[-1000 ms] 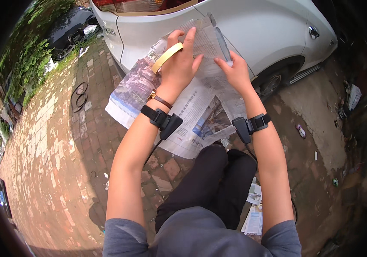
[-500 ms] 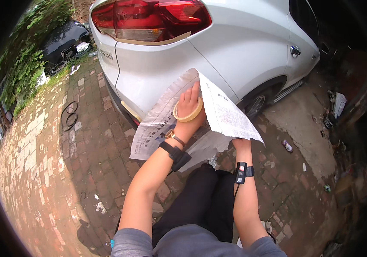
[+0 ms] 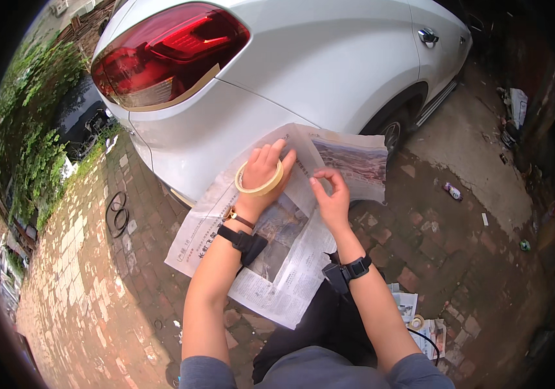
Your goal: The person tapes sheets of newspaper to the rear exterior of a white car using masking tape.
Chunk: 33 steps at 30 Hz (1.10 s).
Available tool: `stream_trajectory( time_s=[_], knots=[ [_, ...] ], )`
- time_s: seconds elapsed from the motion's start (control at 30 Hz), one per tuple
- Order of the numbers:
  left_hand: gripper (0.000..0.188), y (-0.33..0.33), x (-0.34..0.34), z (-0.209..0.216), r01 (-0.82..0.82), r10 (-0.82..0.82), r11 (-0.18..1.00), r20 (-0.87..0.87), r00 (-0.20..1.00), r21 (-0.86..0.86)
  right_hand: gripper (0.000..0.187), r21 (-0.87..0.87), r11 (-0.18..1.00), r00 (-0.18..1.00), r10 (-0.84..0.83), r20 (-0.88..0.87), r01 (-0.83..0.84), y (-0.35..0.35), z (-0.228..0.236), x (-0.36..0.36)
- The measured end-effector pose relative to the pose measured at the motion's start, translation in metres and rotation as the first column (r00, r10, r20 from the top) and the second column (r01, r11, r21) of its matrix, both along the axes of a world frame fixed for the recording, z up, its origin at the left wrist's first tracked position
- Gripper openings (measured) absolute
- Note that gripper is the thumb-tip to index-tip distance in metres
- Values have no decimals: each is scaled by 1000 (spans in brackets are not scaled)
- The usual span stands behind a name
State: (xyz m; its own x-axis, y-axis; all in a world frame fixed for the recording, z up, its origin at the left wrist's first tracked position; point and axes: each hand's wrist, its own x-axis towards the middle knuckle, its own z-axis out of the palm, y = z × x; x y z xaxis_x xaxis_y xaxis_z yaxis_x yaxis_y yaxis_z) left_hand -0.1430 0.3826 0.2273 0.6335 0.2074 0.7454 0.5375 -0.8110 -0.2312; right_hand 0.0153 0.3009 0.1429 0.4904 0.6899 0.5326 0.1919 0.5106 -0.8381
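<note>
A spread newspaper sheet lies in front of me by the rear corner of a white car. My left hand rests on the sheet's upper middle with its fingers stretched out. A roll of masking tape hangs around that hand like a ring. My right hand is over the right half of the sheet, beside a fold. Its thumb and forefinger are bent and slightly apart, with nothing visible between them. Tan tape runs along the lower edge of the red tail light.
Brick paving surrounds me, with a looped black cable at left. More newspaper and another tape roll lie by my right elbow. A can and litter lie right of the rear wheel.
The newspaper has opened out flatter, its right part unfolded. My right hand has left the lower right edge and come up over the sheet's face. The view has shifted on the car.
</note>
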Motion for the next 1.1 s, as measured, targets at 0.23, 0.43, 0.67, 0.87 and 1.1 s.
stream_trajectory(
  time_s=[0.23,0.43,0.67,0.87,1.1],
  knots=[
    [15,8,-16,29,109,-189,962,-328,926,-248,19,155,986,932,4,364,-64,40,102,36],
    [19,10,-16,28,20,-185,936,-442,878,-352,25,67,960,789,184,586,-273,44,127,36],
    [15,6,-2,29,-120,-134,855,-438,889,-504,27,-117,920,721,368,587,-374,50,111,33],
    [33,19,-14,15,306,-309,946,18,951,106,21,-53,839,838,534,-115,-542,56,105,25],
    [15,24,-6,9,128,-126,983,-16,992,134,29,64,831,833,550,59,-553,53,98,27]
  ],
)
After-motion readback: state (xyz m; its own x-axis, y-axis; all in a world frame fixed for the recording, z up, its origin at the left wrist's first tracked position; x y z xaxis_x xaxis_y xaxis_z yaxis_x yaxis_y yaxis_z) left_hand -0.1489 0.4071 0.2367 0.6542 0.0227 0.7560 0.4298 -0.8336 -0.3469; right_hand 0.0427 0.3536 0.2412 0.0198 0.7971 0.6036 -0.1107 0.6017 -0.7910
